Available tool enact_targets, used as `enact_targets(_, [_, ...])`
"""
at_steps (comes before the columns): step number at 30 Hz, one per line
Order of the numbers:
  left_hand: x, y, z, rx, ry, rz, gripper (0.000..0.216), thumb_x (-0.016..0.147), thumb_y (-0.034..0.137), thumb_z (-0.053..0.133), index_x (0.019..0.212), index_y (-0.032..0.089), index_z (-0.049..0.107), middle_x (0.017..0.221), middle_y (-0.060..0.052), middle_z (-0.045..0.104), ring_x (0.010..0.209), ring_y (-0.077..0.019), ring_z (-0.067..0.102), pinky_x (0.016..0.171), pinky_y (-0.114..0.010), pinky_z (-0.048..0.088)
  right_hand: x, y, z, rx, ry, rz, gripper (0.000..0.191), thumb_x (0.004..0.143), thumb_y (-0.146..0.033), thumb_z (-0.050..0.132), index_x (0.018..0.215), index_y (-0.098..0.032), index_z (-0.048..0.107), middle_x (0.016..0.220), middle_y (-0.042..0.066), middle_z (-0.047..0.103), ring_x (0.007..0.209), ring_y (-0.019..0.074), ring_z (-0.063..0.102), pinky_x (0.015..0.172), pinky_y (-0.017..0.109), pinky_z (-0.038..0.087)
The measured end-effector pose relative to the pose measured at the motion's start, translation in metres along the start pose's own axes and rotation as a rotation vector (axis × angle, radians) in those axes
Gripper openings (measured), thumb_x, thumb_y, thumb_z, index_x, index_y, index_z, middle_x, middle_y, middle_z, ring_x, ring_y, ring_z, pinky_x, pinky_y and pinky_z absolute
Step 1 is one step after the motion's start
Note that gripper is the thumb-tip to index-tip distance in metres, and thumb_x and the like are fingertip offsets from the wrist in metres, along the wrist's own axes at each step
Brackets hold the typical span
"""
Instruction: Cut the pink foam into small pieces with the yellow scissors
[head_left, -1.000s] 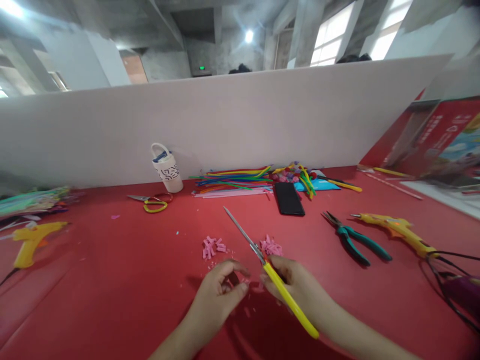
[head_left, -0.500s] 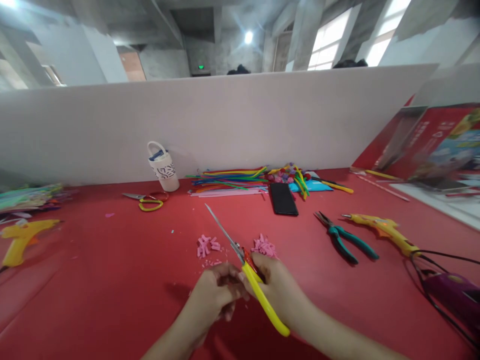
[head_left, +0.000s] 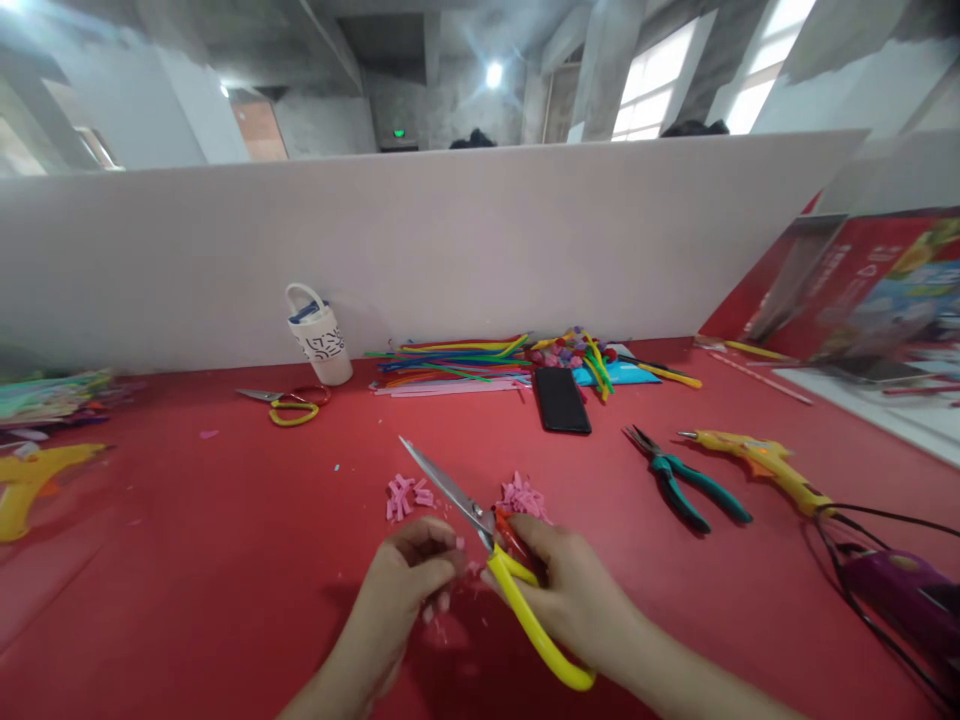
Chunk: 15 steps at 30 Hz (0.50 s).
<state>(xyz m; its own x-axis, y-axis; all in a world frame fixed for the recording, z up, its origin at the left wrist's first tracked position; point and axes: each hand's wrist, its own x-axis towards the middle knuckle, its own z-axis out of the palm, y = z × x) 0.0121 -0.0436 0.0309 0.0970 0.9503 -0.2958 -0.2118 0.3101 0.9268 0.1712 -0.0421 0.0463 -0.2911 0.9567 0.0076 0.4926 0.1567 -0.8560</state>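
Observation:
My right hand (head_left: 574,580) grips a pair of scissors (head_left: 536,630) with yellow and red handles. Their metal blades point up and to the left, close together. Just left of them, my left hand (head_left: 401,585) is closed in a pinch, and a tiny pink piece (head_left: 460,543) shows at its fingertips. Beyond the left hand lies a small pile of cut pink strips (head_left: 405,495). A second pink pile (head_left: 521,493) sits past the right hand, partly covered by it. Fine pink crumbs are scattered on the red table (head_left: 262,590) between the hands.
Green-handled pliers (head_left: 679,480) and a yellow glue gun (head_left: 765,460) lie at right, with a black cable near a purple device (head_left: 900,590). Further back are a black phone (head_left: 562,400), colourful pipe cleaners (head_left: 450,365), a white cup (head_left: 322,345) and other scissors (head_left: 292,410). Another glue gun (head_left: 37,480) lies left.
My hands have moved apart, the left one shifting left away from the scissors. The scissors have moved slightly right and down at the handles, and their blades show wider. The view has shifted a little.

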Motion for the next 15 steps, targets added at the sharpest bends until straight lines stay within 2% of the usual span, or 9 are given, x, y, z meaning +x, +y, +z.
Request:
enact_targets(3, [-0.001,0.004,-0.004,-0.146,-0.018,0.030,0.010,0.061,0.014,0.059,0.067,0.017,0.051,0.045,0.008,0.048,0.032,-0.0010,0.034,0.031,-0.012,0.021,-0.003,0.006,-0.009,-0.058,0.009,0.029,0.029,0.067,-0.036,0.054,0.057,-0.020,0.032,0.051,-0.008,0.028,0.047,0.0076,0.026,0.042,0.018,0.022])
enact_targets(7, [-0.002,0.008,-0.006,-0.277,-0.039,0.007,0.010,0.066,0.015,0.058,0.070,0.016,0.050,0.057,0.003,0.056,0.040,-0.0020,0.044,0.035,-0.011,0.028,-0.007,0.012,-0.014,-0.187,-0.001,0.051,0.023,0.069,-0.041,0.051,0.065,-0.021,0.039,0.053,-0.006,0.041,0.046,0.0094,0.033,0.043,0.019,0.025])
enact_targets(11, [-0.001,0.009,-0.007,-0.324,-0.002,0.006,0.011,0.067,0.015,0.059,0.071,0.016,0.050,0.062,0.001,0.058,0.044,-0.0034,0.049,0.037,-0.011,0.032,-0.010,0.012,-0.010,-0.339,-0.048,-0.014,0.021,0.073,-0.041,0.047,0.067,-0.022,0.039,0.056,-0.003,0.051,0.045,0.0109,0.040,0.043,0.020,0.024])
enact_targets(15, [-0.002,0.013,-0.010,-0.358,0.048,0.020,0.011,0.065,0.014,0.062,0.069,0.015,0.052,0.058,0.003,0.055,0.044,-0.0021,0.047,0.039,-0.011,0.034,-0.012,0.016,-0.006,-0.465,-0.071,-0.096,0.022,0.075,-0.041,0.044,0.067,-0.022,0.038,0.060,0.001,0.056,0.046,0.0123,0.044,0.043,0.022,0.025])
